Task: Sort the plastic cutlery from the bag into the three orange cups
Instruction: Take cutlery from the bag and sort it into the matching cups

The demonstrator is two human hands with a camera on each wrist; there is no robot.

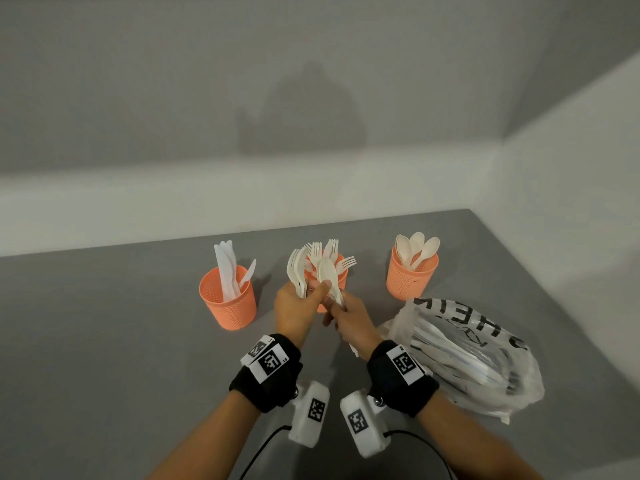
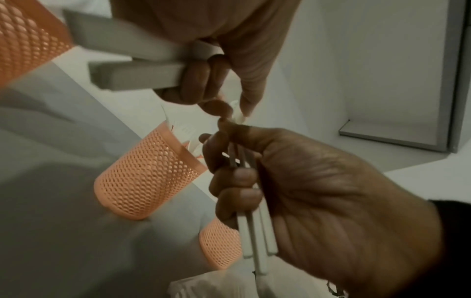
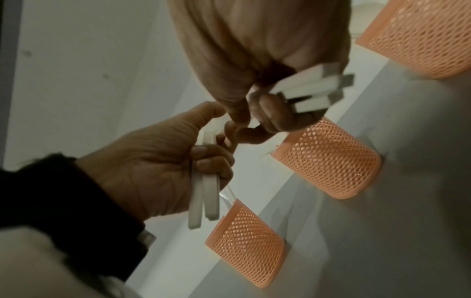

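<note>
Three orange mesh cups stand in a row: the left cup holds knives, the middle cup forks, the right cup spoons. Both hands are raised in front of the middle cup and hide most of it. My left hand grips a bundle of white forks, whose handles stick out below the fist. My right hand grips another bundle of white cutlery; its type is unclear. The two hands' fingertips meet between the bundles. The plastic bag lies to the right with more cutlery inside.
Everything sits on a grey table set against a pale wall, with a wall corner at the right. The bag fills the table's right front area. Cables run from the wrist cameras toward my body.
</note>
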